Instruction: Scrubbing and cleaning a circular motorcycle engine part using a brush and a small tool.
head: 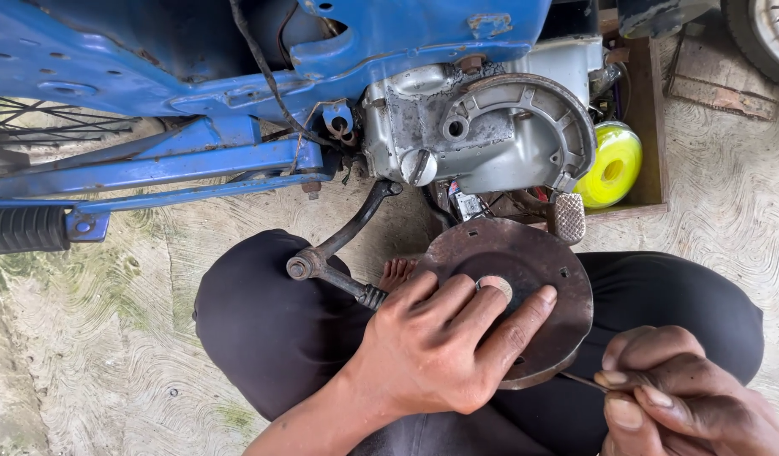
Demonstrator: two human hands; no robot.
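My left hand [444, 342] grips a round rusty metal disc [533, 262] with a centre hole, held over my lap. One finger reaches into the hole. My right hand [677, 393] pinches a thin metal pin or wire [582, 381] whose tip meets the disc's lower edge. Just beyond stands the grey engine casing [482, 131] of a blue motorcycle frame [195, 76], its round side housing uncovered.
A black kick-start lever [343, 245] hangs from the engine over my left knee. A ribbed pedal [567, 217] sits by the disc. A yellow spool [611, 163] lies in a wooden tray [656, 127]. A footpeg [22, 230] is at left, a tyre [765, 34] top right.
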